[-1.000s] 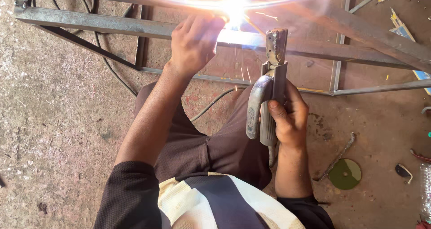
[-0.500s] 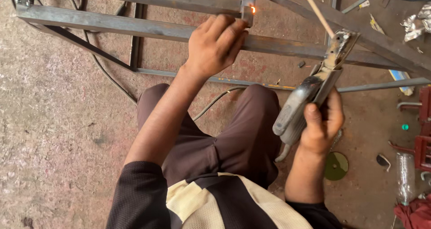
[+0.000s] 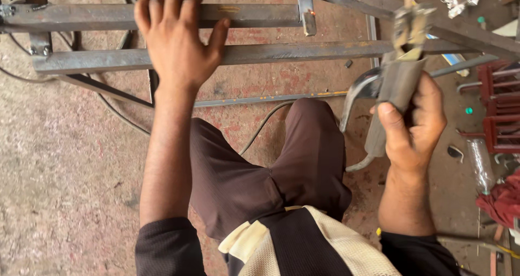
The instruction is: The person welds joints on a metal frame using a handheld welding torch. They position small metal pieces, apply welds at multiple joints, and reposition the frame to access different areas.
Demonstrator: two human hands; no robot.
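While the right hand (image 3: 414,127) grips the welding electrode holder (image 3: 392,86) by its handle, fingers wrapped fully around it and thumb pressed along the near side, the clamp head of the tool stands raised and tilted up, clear of the steel. A short piece of rod appears to sit in the clamp at the top edge of the view, though its length cannot be told. The holder's cable (image 3: 265,122) curves away beneath the person's knee. The left hand (image 3: 176,43) lies flat and spread on the metal frame (image 3: 260,53), palm down, fingers open and reaching across to the upper bar, gripping nothing and merely pressing on the steel. The frame consists of two parallel square bars lying on the floor, joined by a short upright piece (image 3: 306,8), on which a small glowing orange spot shows at the joint; this suggests, as a judgement, that a tack has been laid there and is cooling. No arc is burning. Other joints on the frame cannot be assessed from this view, so how much welding is left is undetermined. The concrete floor (image 3: 70,162) is stained and dusty. To the right lie a red metal rack (image 3: 501,111), a clear plastic bottle (image 3: 479,165) and a red cloth (image 3: 501,200).
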